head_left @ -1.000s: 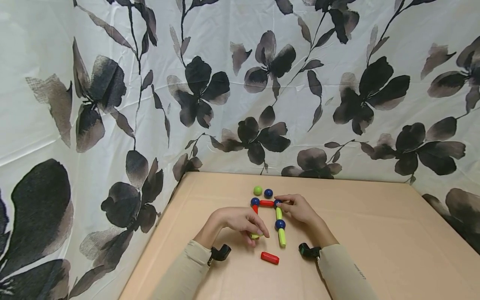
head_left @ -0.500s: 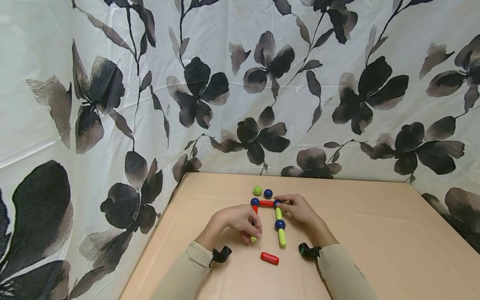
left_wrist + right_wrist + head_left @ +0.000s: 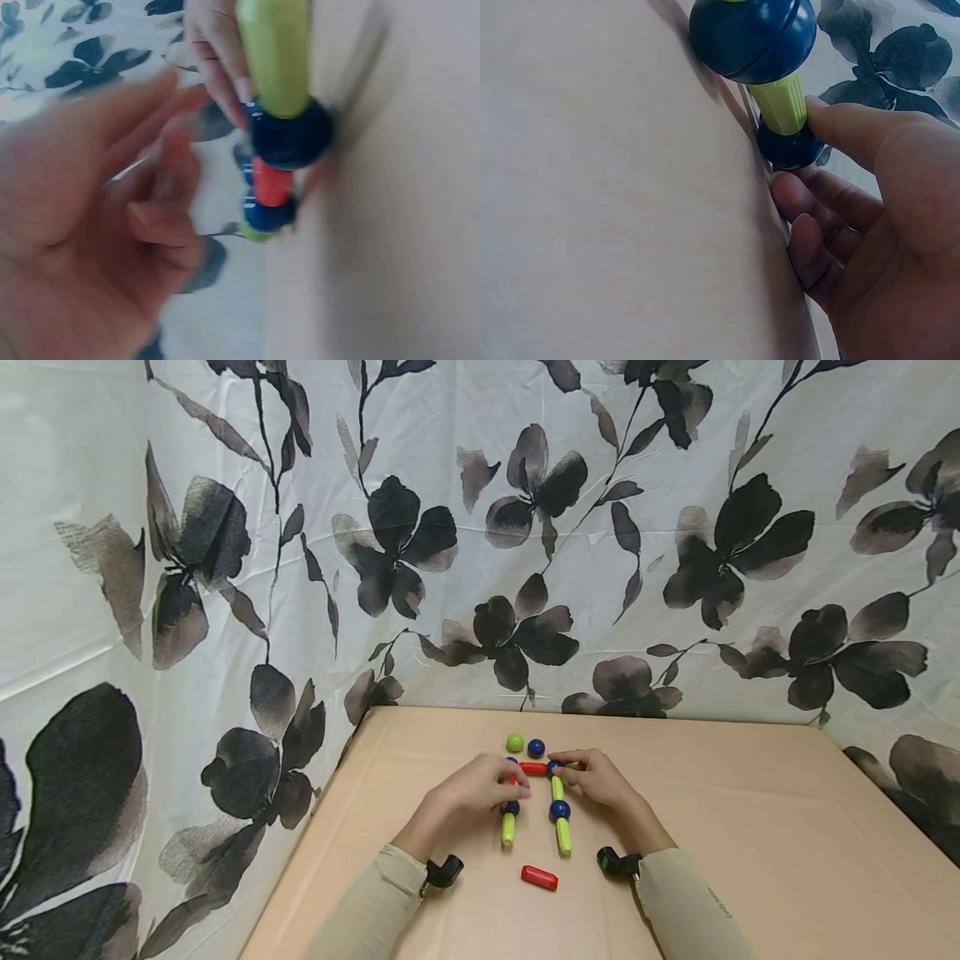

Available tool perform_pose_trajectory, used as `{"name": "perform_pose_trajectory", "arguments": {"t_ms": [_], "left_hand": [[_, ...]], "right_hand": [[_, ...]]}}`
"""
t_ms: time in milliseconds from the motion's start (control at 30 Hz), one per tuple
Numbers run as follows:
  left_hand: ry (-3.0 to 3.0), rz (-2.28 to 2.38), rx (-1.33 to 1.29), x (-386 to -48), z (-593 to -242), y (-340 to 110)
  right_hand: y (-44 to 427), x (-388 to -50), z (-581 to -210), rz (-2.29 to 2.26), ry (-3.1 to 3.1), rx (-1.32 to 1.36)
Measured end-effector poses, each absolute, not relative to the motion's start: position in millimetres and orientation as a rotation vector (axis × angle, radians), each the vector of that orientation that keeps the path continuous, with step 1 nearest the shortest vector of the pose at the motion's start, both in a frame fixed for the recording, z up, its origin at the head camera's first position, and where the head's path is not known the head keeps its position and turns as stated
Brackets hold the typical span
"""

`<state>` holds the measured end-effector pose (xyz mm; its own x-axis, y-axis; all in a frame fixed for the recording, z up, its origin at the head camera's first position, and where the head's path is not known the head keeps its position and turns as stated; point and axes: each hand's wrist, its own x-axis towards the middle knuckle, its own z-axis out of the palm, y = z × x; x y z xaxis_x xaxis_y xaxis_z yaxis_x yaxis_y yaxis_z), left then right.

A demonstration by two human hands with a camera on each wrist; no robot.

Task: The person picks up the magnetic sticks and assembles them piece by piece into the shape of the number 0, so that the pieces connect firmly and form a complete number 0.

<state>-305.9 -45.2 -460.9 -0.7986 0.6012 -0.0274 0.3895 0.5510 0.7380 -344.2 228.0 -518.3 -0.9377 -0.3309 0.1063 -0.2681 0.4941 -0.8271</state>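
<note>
Tan tabletop (image 3: 750, 827) bears joined three-sided frame (image 3: 534, 769), right hand (image 3: 597, 776) pinching corner ball (image 3: 554, 767), left hand (image 3: 482, 787) loosely bent, empty; red rod (image 3: 539, 877), two balls (image 3: 514, 742) unattached.

Floral cloth (image 3: 600, 560) behind tan table (image 3: 750, 827)

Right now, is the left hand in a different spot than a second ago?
Yes, the left hand has moved forward, away from the loose red rod and toward the tabletop's far edge.
</note>
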Motion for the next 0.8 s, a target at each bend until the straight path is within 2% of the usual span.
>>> {"name": "perform_pose_trajectory", "arguments": {"t_ms": [167,400,800], "left_hand": [[2.736,1.413,0.679,-326,-481,-43],[2.744,1.498,0.589,-342,-518,-46],[2.677,1.640,0.522,-347,-527,-49]], "right_hand": [[228,-344,-518,-1.448,2.659,-0.535],[228,-346,-518,-1.426,2.678,-0.529],[214,-362,-500,-1.317,2.790,-0.441]]}}
